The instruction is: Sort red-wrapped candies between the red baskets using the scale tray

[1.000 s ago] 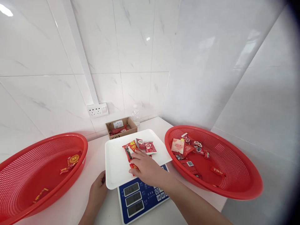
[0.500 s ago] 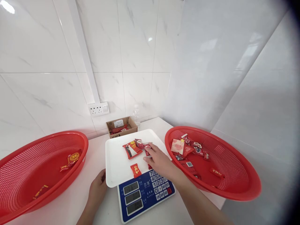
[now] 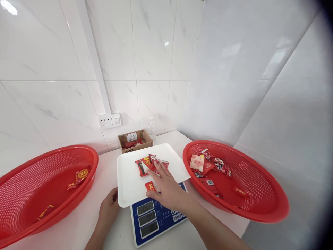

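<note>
My right hand is spread over the white tray of a scale, palm down. Its fingertips lie over a cluster of red candy packets; whether they press on them I cannot tell. A large red packet with a figure printed on it sits at the left of the cluster, with smaller dark red packets beside it. One small red packet lies nearer me, by my thumb. My left hand rests on the table at the tray's left front corner, its fingers curled closed.
Red plastic baskets with some packets stand at left and right. Behind the tray are a cardboard box of packets and a clear bottle against the tiled wall. The scale's blue panel faces me, partly covered by my right hand.
My right hand has let go of a small dark red packet and opened, moving left and toward me over the tray. The packets have shifted closer together. My left hand stays put.
</note>
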Available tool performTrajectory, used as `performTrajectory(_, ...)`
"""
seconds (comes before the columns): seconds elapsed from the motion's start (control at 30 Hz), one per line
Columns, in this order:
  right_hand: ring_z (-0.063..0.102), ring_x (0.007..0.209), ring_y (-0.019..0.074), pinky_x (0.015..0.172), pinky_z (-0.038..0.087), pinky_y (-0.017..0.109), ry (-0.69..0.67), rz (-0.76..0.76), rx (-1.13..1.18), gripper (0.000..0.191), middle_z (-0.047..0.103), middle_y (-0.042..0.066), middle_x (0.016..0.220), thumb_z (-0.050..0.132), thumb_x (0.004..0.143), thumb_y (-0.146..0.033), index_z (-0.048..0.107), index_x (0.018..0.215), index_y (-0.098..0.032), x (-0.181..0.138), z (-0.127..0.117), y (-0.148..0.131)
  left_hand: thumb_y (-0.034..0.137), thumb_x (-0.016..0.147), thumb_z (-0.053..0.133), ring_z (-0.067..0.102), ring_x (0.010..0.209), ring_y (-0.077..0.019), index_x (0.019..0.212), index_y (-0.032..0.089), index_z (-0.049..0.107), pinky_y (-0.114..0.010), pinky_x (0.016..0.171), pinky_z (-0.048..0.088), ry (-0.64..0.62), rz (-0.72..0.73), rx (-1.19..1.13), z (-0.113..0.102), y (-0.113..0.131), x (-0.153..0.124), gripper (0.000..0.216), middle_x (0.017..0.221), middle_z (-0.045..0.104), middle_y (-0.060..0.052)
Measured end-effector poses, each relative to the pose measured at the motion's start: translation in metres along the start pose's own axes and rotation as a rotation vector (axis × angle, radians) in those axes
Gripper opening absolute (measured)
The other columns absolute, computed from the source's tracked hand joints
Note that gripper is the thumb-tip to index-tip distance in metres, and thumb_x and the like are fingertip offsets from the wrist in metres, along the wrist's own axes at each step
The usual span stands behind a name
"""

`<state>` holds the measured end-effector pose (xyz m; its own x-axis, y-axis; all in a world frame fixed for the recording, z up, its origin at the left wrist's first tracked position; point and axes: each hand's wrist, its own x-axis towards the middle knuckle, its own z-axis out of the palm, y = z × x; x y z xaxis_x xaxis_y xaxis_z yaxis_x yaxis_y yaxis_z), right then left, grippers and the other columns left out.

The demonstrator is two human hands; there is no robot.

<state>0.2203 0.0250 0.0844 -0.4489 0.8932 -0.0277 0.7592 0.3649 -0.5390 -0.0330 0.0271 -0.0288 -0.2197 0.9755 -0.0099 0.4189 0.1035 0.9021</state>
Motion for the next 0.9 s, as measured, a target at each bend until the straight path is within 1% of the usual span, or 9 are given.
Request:
performTrajectory(0.07,-0.008,0.146,0.0311,0.116,0.011,0.052,0.017,0.004,-0.023,0.072,0.001,0.013,0.161,0.053,0.088,-0.048,0.029,0.150,-0.022,0.007,0.004,0.002,0.030,0.067,0.056,0.067,0.101,-0.0303,0.105,0.019,0.067,-0.035,0.081,0.054,0.002,0.011,-0.016,0.000,-0.001,0.000,0.042,0.107,0.074,-0.006)
performTrajectory(0.17,-0.007,0.146,0.0320,0.117,0.009,0.048,0.036,0.057,-0.052,0.064,0.002,0.013,0.161,0.049,0.092,-0.036,0.029,0.150,-0.020,0.018,0.005,0.005,0.031,0.067,0.055,0.067,0.101,-0.0306,0.105,0.019,0.067,-0.036,0.082,0.054,-0.004,0.009,-0.030,0.001,-0.001,0.001,0.041,0.107,0.074,-0.006)
performTrajectory(0.3,-0.006,0.146,0.0324,0.118,0.009,0.045,0.024,0.110,-0.071,0.059,0.002,0.014,0.161,0.043,0.094,-0.031,0.029,0.150,-0.017,0.025,0.001,0.006,0.033,0.066,0.056,0.066,0.103,-0.0311,0.104,0.019,0.067,-0.036,0.083,0.053,-0.003,-0.002,-0.025,0.002,-0.001,0.001,0.041,0.107,0.074,-0.006)
performTrajectory(0.43,-0.009,0.146,0.0306,0.118,0.010,0.045,0.000,0.087,-0.022,0.062,-0.002,0.013,0.162,0.043,0.094,-0.031,0.024,0.152,-0.019,0.017,-0.001,0.001,0.034,0.069,0.055,0.066,0.101,-0.0303,0.106,0.020,0.066,-0.038,0.084,0.052,-0.015,-0.005,-0.018,0.002,-0.002,0.002,0.041,0.109,0.073,-0.006)
performTrajectory(0.57,-0.008,0.146,0.0274,0.118,0.013,0.045,-0.019,0.052,0.010,0.056,-0.003,0.011,0.162,0.035,0.096,-0.024,0.024,0.152,-0.020,0.002,-0.003,-0.005,0.034,0.070,0.055,0.067,0.100,-0.0300,0.107,0.020,0.065,-0.038,0.085,0.052,-0.014,0.004,-0.014,0.002,-0.005,0.003,0.041,0.109,0.073,-0.006)
performTrajectory(0.73,0.002,0.147,0.0254,0.117,0.019,0.045,0.014,0.049,-0.013,0.057,0.004,0.010,0.162,0.034,0.092,-0.012,0.032,0.149,-0.019,-0.008,-0.007,-0.006,0.033,0.067,0.056,0.067,0.100,-0.0300,0.105,0.020,0.066,-0.036,0.083,0.053,-0.009,0.019,-0.018,0.002,-0.002,0.001,0.041,0.107,0.074,-0.006)
performTrajectory(0.9,0.011,0.147,0.0256,0.117,0.019,0.046,0.060,0.048,-0.023,0.055,0.014,0.013,0.160,0.037,0.091,-0.011,0.039,0.145,-0.017,-0.005,-0.009,-0.003,0.036,0.068,0.054,0.065,0.105,-0.0309,0.107,0.019,0.065,-0.038,0.086,0.052,-0.027,-0.005,-0.006,0.002,0.001,0.000,0.044,0.111,0.073,-0.007)
